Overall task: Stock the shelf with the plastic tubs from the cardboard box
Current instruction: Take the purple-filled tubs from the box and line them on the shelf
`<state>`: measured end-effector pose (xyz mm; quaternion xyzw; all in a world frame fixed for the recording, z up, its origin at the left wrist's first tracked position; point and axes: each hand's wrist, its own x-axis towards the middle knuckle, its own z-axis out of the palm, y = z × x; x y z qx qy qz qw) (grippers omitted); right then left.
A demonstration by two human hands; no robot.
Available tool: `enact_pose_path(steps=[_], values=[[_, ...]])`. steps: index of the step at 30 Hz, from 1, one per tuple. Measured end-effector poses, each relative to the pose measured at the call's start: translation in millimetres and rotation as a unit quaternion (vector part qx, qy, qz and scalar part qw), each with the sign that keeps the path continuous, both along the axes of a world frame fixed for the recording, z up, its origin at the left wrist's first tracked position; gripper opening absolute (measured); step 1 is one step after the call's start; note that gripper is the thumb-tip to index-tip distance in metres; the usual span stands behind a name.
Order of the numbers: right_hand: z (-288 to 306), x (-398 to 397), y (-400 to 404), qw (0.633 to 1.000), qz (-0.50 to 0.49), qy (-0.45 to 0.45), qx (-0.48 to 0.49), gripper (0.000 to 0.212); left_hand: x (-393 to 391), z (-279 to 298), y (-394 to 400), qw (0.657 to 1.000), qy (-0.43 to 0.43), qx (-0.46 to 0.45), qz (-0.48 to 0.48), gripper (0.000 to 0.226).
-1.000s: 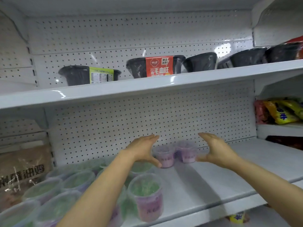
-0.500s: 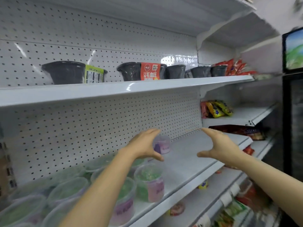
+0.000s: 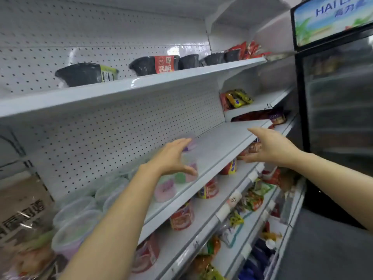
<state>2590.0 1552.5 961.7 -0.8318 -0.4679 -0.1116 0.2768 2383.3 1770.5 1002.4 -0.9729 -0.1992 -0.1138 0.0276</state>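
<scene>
Plastic tubs [image 3: 74, 235] with clear lids and purple and green labels are sitting in a cluster on the left part of the white middle shelf [image 3: 220, 144], and 1 more purple tub [image 3: 189, 143] is standing farther back near the pegboard wall [image 3: 121, 134], partly hidden behind fingertips. Both arms are reaching out over this shelf. The left hand [image 3: 171, 158] is hovering with fingers spread and thumb out just above a blurred tub [image 3: 185, 174], gripping nothing. The right hand [image 3: 270, 146] is hanging in the air past the shelf's front edge, fingers extended and thumb apart, also holding nothing. On the shelf above, black bowls [image 3: 80, 73] are lining up in a row, 1 wearing a red sleeve [image 3: 163, 64]. Below, red-labelled cups [image 3: 181, 217] and snack bags [image 3: 252, 199] are filling the lower shelves. At the far left a cardboard box [image 3: 22, 209] is showing, and at the right a glass-door cooler [image 3: 339, 110] is standing.
</scene>
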Motion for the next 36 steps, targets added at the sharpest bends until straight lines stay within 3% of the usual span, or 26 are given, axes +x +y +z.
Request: enact_pose_path(steps=[12,20,24,29,36], values=[[28.6,-154.4,-73.5,0.999,-0.022,-0.025,0.027,0.101,-168.0,26.4,-60.2,0.999,0.002,0.036,0.001,0.121],[-30.5,-270.0,-76.7,0.999,-0.047,-0.003,0.008,0.092,-306.8,-28.5,-74.0,0.998,0.015,0.056,-0.015,0.123],[-68.3,-336.4,-79.9,0.999,-0.035,0.032,0.007,0.077,-379.6,-59.0,-67.5,0.998,0.017,0.045,-0.038,0.12],[-108.1,-402.2,-85.3,0.996,-0.069,0.021,-0.058,0.092,-439.6,-99.9,-68.9,0.996,0.046,0.023,-0.066,0.124],[-164.6,-466.8,-106.2,0.988,-0.064,0.057,-0.132,0.095,-488.8,-173.2,-82.5,0.993,0.087,-0.004,-0.081,0.119]])
